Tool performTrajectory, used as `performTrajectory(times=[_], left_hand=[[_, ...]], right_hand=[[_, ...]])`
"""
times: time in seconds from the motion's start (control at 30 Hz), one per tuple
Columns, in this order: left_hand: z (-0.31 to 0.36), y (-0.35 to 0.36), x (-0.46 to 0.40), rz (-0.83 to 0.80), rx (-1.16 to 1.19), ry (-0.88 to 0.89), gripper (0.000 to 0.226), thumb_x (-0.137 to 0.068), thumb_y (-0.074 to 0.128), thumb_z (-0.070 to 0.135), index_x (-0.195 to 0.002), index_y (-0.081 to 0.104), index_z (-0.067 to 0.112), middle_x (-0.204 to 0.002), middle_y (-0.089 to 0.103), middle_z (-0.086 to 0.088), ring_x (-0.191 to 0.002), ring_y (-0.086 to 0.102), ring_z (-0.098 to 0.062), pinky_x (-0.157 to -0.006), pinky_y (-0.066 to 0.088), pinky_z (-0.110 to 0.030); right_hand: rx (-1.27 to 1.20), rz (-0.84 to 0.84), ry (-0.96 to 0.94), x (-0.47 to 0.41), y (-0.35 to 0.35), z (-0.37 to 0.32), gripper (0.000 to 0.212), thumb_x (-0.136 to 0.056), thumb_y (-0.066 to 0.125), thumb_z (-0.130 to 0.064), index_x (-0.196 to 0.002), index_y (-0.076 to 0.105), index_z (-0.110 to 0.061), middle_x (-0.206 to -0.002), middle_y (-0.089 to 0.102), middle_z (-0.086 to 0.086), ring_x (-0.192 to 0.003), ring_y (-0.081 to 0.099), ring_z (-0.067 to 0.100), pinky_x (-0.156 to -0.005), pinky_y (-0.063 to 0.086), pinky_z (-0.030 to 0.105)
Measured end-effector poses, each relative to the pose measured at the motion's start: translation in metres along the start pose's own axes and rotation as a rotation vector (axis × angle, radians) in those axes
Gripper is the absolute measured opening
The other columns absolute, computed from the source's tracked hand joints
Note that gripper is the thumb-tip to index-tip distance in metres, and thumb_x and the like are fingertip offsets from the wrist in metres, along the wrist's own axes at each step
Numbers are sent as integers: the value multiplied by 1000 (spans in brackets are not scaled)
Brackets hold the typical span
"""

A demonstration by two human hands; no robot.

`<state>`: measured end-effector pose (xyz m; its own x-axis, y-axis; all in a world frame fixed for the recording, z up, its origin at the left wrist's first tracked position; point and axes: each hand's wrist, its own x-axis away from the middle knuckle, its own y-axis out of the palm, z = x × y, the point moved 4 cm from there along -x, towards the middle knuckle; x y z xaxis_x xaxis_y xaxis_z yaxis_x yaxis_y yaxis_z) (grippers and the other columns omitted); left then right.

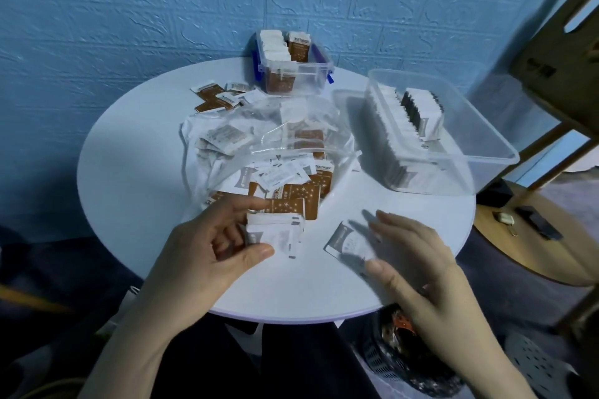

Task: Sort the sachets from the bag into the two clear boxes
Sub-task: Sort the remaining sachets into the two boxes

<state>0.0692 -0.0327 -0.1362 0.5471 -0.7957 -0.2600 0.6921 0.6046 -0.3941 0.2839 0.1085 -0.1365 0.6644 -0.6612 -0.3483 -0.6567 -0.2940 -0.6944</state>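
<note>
A clear plastic bag (227, 139) lies open in the middle of the round white table (136, 172), spilling brown and white sachets (291, 191). My left hand (207, 243) grips a small stack of white sachets (275, 233) at the bag's mouth, thumb underneath. My right hand (411, 256) hovers with straight fingers over a single white sachet (348, 241) lying on the table. A small clear box (311, 74) with blue latches at the back holds brown sachets. A larger clear box (466, 133) at the right holds a row of white sachets.
A few loose sachets (217, 97) lie on the table left of the small box. A wooden shelf frame (557, 68) stands at the right, a guitar body (518, 236) below it. A blue wall is behind the table.
</note>
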Motion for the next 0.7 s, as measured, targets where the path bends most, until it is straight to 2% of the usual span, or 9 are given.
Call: performTrajectory(times=[0.03, 0.1, 0.2, 0.3, 0.37, 0.43, 0.57, 0.7], left_hand=[[0, 0, 0, 3, 0, -2, 46, -62, 80, 30, -100, 63, 51, -64, 54, 4, -60, 47, -22, -60, 40, -12], [1, 0, -1, 11, -6, -1, 48, -66, 82, 22, -99, 64, 51, -64, 52, 2, -60, 46, -24, -60, 39, -12], [1, 0, 0, 9, -10, -11, 50, -67, 83, 16, -99, 65, 50, -63, 51, 2, -60, 46, -24, -59, 39, -13], [1, 0, -1, -1, 0, -28, 50, -67, 83, 16, -99, 65, 50, -63, 51, 2, -60, 45, -22, -59, 39, -13], [1, 0, -1, -1, 11, -35, 51, -66, 84, 16, -100, 65, 50, -61, 50, 7, -56, 43, -14, -58, 39, -11], [0, -1, -1, 3, 10, -41, 52, -65, 84, 17, -100, 65, 50, -61, 50, 8, -56, 42, -10, -57, 38, -10], [-1, -2, -1, -28, 10, -53, 51, -66, 84, 18, -100, 65, 50, -62, 53, 5, -60, 48, -24, -60, 40, -14], [0, -3, -2, -91, 30, -59, 51, -60, 82, 31, -104, 64, 51, -63, 55, 6, -59, 49, -16, -63, 43, -18]], right_hand=[[99, 23, 28, -3, 0, -1, 60, -78, 48, -74, -121, 61, -35, -129, 51, -24, -127, 39, 1, -100, 28, 31], [292, 23, 60, -8, 4, -3, 75, -70, 40, -86, -116, 62, -31, -123, 52, -17, -119, 38, 6, -89, 20, 26], [339, 5, 91, -15, 7, -5, 71, -62, 45, -87, -100, 61, -29, -111, 53, -15, -108, 38, 9, -79, 18, 26], [166, -2, 130, -23, 5, -9, 57, -58, 67, -76, -90, 53, -31, -95, 50, -20, -94, 41, 8, -76, 24, 31], [-65, -16, 173, -24, 4, -12, 42, -64, 81, -46, -89, 52, -29, -80, 52, -17, -79, 46, 8, -72, 35, 30], [-330, -85, 188, -23, 7, -19, 32, -70, 81, -26, -88, 54, -24, -68, 54, -9, -64, 47, 8, -61, 40, 23], [-605, -191, 94, -21, 19, -40, 20, -72, 78, -21, -80, 59, -18, -69, 56, 3, -61, 48, 10, -59, 39, 18], [-634, -140, 37, -29, 35, -50, 22, -72, 82, -15, -78, 61, -17, -70, 59, 5, -62, 49, 13, -61, 41, 22]])
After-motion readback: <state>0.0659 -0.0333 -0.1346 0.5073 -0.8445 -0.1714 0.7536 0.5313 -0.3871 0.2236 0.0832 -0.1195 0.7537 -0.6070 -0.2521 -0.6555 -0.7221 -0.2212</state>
